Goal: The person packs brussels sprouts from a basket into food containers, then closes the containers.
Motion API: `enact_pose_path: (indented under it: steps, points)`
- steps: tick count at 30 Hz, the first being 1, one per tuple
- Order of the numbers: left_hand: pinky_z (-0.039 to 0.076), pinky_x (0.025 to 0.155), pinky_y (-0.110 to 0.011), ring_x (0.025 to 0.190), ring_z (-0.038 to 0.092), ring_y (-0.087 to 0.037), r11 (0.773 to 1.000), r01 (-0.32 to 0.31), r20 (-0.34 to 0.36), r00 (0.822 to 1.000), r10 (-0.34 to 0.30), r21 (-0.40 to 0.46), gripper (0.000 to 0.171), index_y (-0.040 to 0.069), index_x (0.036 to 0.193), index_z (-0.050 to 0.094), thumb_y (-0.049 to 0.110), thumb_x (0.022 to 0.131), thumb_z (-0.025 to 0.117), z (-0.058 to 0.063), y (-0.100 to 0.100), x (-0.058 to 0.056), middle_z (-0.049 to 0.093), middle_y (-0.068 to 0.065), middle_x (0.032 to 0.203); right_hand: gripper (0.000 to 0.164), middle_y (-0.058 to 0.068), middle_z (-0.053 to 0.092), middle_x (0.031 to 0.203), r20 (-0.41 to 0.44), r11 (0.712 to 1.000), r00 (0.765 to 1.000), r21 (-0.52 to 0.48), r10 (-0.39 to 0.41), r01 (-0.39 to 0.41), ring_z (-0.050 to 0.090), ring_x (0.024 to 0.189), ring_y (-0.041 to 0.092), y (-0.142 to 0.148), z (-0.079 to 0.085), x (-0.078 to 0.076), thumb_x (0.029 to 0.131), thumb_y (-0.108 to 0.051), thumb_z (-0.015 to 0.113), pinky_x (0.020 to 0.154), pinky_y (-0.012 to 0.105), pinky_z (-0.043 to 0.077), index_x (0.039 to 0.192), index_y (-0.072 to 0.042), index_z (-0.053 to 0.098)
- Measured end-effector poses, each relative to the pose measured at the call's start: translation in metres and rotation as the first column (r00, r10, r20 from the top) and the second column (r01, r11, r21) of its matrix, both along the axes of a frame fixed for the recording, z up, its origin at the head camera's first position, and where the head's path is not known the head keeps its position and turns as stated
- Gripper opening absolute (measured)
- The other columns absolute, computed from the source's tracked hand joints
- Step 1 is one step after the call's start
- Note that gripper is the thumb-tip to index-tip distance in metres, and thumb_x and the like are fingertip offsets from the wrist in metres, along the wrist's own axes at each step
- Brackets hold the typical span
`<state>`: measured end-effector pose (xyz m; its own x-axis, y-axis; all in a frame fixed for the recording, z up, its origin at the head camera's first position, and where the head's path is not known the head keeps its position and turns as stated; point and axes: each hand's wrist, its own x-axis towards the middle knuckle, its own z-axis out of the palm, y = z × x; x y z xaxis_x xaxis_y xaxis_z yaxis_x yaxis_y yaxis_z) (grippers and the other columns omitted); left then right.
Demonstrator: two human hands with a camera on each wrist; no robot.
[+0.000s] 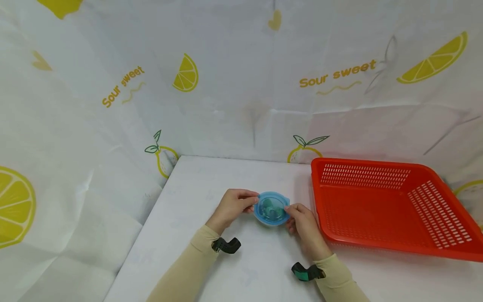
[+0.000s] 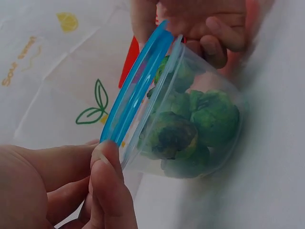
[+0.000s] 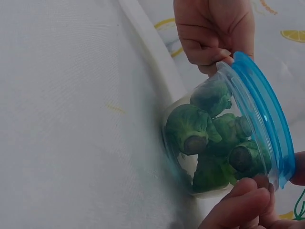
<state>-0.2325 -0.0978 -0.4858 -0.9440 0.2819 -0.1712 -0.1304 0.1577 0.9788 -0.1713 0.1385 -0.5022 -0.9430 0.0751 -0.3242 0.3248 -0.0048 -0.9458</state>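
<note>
A clear plastic tub [image 2: 209, 76] with a blue lid [image 1: 272, 194] stands on the white table, with several Brussels sprouts [image 3: 188, 126] inside. The lid lies over the top, and a narrow gap shows between it and the tub's rim in the left wrist view. My left hand [image 1: 233, 206] pinches the lid's edge at the left side, thumb and fingers at the rim. On the opposite side my right hand [image 1: 304, 225] grips the rim, with the thumb on the lid and curled fingers below it.
A red perforated plastic basket [image 1: 362, 209] sits on the table just right of my right hand. White sheeting with a lemon print [image 1: 226, 105] hangs behind and to the left of the table [image 1: 211, 172].
</note>
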Motion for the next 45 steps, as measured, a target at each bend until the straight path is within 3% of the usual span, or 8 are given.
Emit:
enact_pose_path:
  steps: [7,11,18,25,38,45]
  points:
    - [0.066,0.077,-0.030,0.078,0.072,-0.011,0.996,-0.030,-0.110,0.994,0.021,-0.088,0.020,0.006,0.116,0.083,0.017,0.100,0.078,-0.0022,0.0015,0.0005,0.080,-0.009,0.103,0.018,0.004,0.055,0.085,-0.008,1.000,1.000,-0.010,0.009,-0.009,0.055,0.078,0.021,0.0006,0.0015,-0.0026,0.112,-0.022,0.058,0.066,0.025,0.051,0.109,-0.005,0.056]
    - [0.066,0.080,-0.034,0.078,0.072,-0.011,0.992,-0.046,-0.071,0.997,0.038,-0.121,0.020,0.008,0.113,0.084,0.022,0.101,0.078,-0.0041,0.0015,0.0011,0.079,-0.006,0.102,0.016,0.004,0.055,0.085,0.001,1.000,1.000,-0.008,0.016,-0.016,0.055,0.078,0.021,0.0006,0.0018,-0.0036,0.112,-0.021,0.058,0.066,0.025,0.051,0.107,-0.006,0.055]
    - [0.064,0.069,-0.024,0.068,0.068,-0.009,0.995,-0.027,0.016,0.999,0.029,-0.100,0.027,0.001,0.113,0.083,0.024,0.102,0.077,-0.0038,0.0009,0.0021,0.076,-0.005,0.088,0.016,0.003,0.055,0.083,0.010,1.000,1.000,-0.012,0.018,-0.018,0.055,0.077,0.020,0.0000,0.0022,-0.0032,0.112,-0.020,0.058,0.065,0.025,0.051,0.105,-0.006,0.055]
    - [0.061,0.065,-0.021,0.066,0.065,-0.007,0.996,-0.035,0.022,0.999,0.037,-0.080,0.025,0.001,0.114,0.083,0.022,0.103,0.076,-0.0047,0.0020,0.0013,0.071,-0.002,0.082,0.014,0.003,0.055,0.085,0.009,0.999,1.000,-0.029,0.030,-0.030,0.055,0.080,0.021,0.0000,0.0025,-0.0025,0.112,-0.019,0.058,0.067,0.025,0.051,0.106,-0.007,0.054]
    - [0.063,0.068,-0.027,0.064,0.065,-0.007,0.996,-0.046,0.010,0.999,0.047,-0.071,0.020,0.003,0.110,0.084,0.020,0.103,0.076,-0.0035,0.0025,0.0029,0.071,-0.001,0.078,0.011,0.001,0.051,0.082,-0.026,1.000,1.000,0.003,0.010,-0.010,0.054,0.075,0.017,-0.0032,-0.0009,-0.0047,0.113,-0.013,0.056,0.065,0.023,0.051,0.106,-0.006,0.049]
    - [0.062,0.070,-0.022,0.070,0.067,-0.008,0.997,0.029,0.042,0.999,-0.026,-0.068,0.028,0.001,0.121,0.080,0.021,0.102,0.077,-0.0068,-0.0012,-0.0004,0.072,-0.002,0.089,0.012,0.001,0.051,0.082,-0.003,1.000,1.000,0.000,0.012,-0.012,0.053,0.077,0.017,-0.0029,-0.0010,-0.0039,0.113,-0.015,0.057,0.066,0.023,0.051,0.107,-0.006,0.050]
